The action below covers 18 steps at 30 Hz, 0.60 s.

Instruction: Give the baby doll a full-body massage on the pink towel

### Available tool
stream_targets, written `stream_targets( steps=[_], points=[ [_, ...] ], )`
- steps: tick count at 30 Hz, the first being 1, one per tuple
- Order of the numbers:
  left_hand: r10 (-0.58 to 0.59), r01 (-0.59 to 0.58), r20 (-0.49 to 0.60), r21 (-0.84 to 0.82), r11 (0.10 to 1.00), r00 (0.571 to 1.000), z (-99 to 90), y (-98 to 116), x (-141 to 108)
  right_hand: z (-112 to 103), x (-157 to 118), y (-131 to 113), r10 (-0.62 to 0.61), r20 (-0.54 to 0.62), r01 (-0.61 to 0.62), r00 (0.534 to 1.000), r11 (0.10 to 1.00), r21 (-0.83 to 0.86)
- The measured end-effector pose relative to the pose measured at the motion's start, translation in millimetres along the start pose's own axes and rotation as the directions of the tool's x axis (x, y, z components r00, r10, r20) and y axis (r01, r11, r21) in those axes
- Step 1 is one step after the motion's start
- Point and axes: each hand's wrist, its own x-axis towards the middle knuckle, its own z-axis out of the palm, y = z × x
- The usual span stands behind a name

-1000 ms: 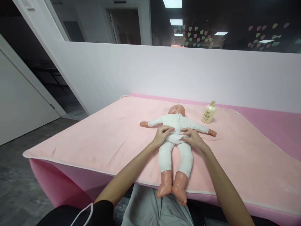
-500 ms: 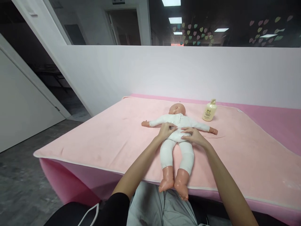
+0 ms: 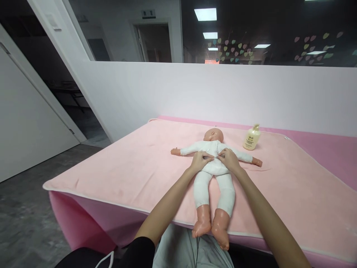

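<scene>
A baby doll [image 3: 213, 170] with a white cloth body and bare vinyl head, hands and feet lies on its back, arms spread and feet toward me. Its feet reach over the near edge of the pink blanket. My left hand [image 3: 202, 160] rests at one side of its belly, thumb and fingers pinched together on the white cloth. From the other side my right hand [image 3: 229, 159] pinches the cloth too, its fingertips close to those of the left. Exactly what the fingertips grip is too small to make out.
A pale yellow pump bottle [image 3: 251, 137] stands beyond the doll's outstretched arm on the right. The pink blanket [image 3: 125, 160] covers the table, which meets a white half wall [image 3: 195, 93] with glass above. A door [image 3: 30, 111] stands at the left over grey floor.
My hands have moved up the doll's belly and closer together. The right fingers, spread flat before, are now pinched. The view has tilted up slightly; the bottle stays in its place.
</scene>
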Motion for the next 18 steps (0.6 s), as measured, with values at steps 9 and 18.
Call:
stream_targets(
  steps=[9,18],
  points=[
    [0.008,-0.009,0.006,0.042,0.999,1.0,-0.8,4,-1,11,-5,0,0.004,-0.083,-0.01,0.997,0.998,-0.069],
    [-0.03,0.031,-0.071,0.009,0.999,0.997,-2.2,7,-2,16,-11,2,0.002,-0.147,-0.002,0.989,1.0,-0.003]
  ],
)
